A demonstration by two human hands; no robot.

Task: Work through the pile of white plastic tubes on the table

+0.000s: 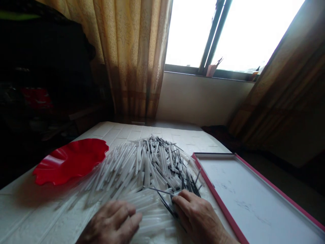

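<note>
A large heap of translucent white tubes (122,169), like pen barrels, spreads over the table in front of me. Thin black rods (190,184) are mixed in on its right side. My right hand (196,213) pinches a thin dark rod (159,190) between thumb and forefinger, its far end pointing left over the heap. More dark rods lie just under those fingers. At the near edge of the heap is my left hand (113,218), a little blurred, with fingers curled and thumb close to the forefinger. Whatever those fingertips grip is hidden; white tubes lie beside them.
A red wavy-rimmed plate (73,161) stands left of the heap. On the right lies a shallow white tray (243,196) with a pink rim (215,200). Curtains (132,61) and a window are behind the white table (193,135); dark furniture stands at left.
</note>
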